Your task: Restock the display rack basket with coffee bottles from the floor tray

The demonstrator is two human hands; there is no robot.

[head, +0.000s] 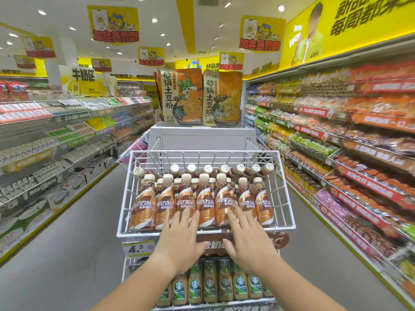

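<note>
A white wire basket [125, 194] on the display rack holds several brown Nescafe coffee bottles [205, 203] with cream caps, a front row upright and more lying behind. My left hand [182, 239] reaches over the basket's front rim, fingers spread, tips touching the front-row bottles. My right hand [244, 241] does the same just to the right, fingers apart against the bottles. Neither hand holds anything. The floor tray is not in view.
Below the basket, a lower tier holds several Starbucks bottles [211, 286], with a 4.5 price tag [138, 249] on the rack. Noodle packs [198, 97] stand on the rack top. Stocked shelves line the aisle at left [56, 140] and right [350, 153].
</note>
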